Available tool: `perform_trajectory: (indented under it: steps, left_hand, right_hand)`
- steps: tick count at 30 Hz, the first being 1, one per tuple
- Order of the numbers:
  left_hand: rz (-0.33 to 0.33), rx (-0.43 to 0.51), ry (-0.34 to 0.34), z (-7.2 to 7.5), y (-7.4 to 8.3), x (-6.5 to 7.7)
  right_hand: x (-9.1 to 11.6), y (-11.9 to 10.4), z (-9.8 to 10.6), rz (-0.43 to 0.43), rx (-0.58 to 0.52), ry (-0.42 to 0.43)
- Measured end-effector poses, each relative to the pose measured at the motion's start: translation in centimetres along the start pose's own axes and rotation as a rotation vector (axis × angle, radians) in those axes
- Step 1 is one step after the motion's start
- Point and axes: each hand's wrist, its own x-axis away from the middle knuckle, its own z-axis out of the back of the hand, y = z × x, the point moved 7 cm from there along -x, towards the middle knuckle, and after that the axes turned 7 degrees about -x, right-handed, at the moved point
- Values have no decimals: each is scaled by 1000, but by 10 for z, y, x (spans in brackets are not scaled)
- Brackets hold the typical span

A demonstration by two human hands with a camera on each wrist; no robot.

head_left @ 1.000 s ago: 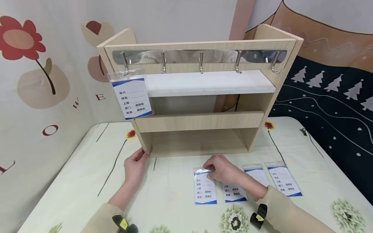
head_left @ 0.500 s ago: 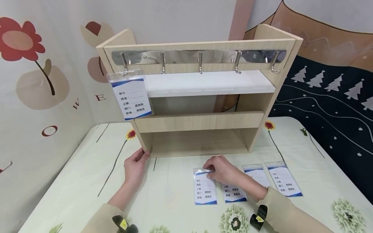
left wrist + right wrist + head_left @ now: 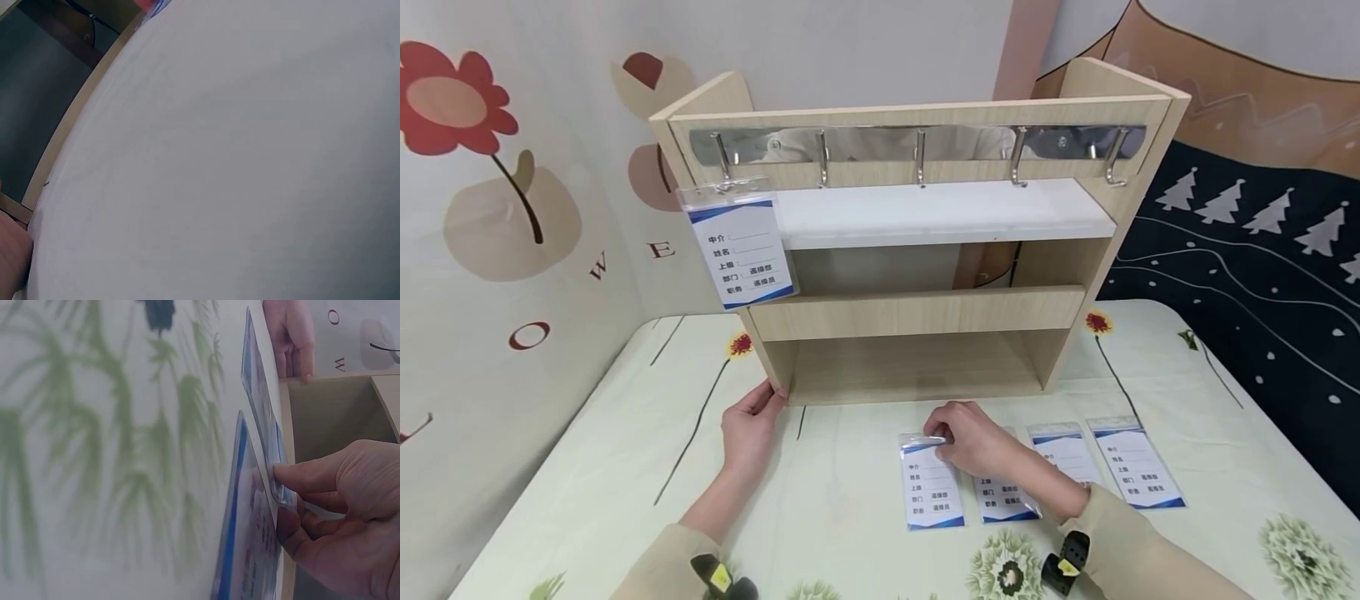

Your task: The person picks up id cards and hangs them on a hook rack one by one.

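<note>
My right hand pinches the clear top edge of the leftmost ID badge on the table. In the right wrist view, thumb and fingers close on the end of this badge, which is tilted slightly up. Beside it lies a second badge, partly covered by my right hand. My left hand grips the lower left front corner of the wooden shelf; the left wrist view shows only a bit of this hand. Another badge hangs from the leftmost metal hook.
Two more badges, one partly behind the right wrist and one farther right, lie on the flower-print cloth. Several bare hooks line the metal strip. A white board sits below them. Printed curtains hang behind.
The pinched badge has turned slightly, its lower end shifting right. The head view has shifted a little. Both hands keep their places.
</note>
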Motion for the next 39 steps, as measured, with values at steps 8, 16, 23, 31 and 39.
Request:
perform_trajectory:
  steps: [8, 16, 23, 31, 39]
  left_hand:
    - [-3, 1, -1, 0, 1, 0]
    - [7, -5, -10, 1, -2, 2]
    - [-2, -4, -5, 1, 0, 1]
    - [-2, -6, -2, 1, 1, 0]
    - [0, 0, 6, 1, 1, 2]
  right_hand:
    - [0, 2, 5, -59, 5, 103]
    - [1, 3, 8, -66, -52, 169]
    - [2, -1, 12, -65, -40, 176]
    - [2, -1, 12, -66, -42, 191]
    - [0, -1, 11, -55, -75, 175]
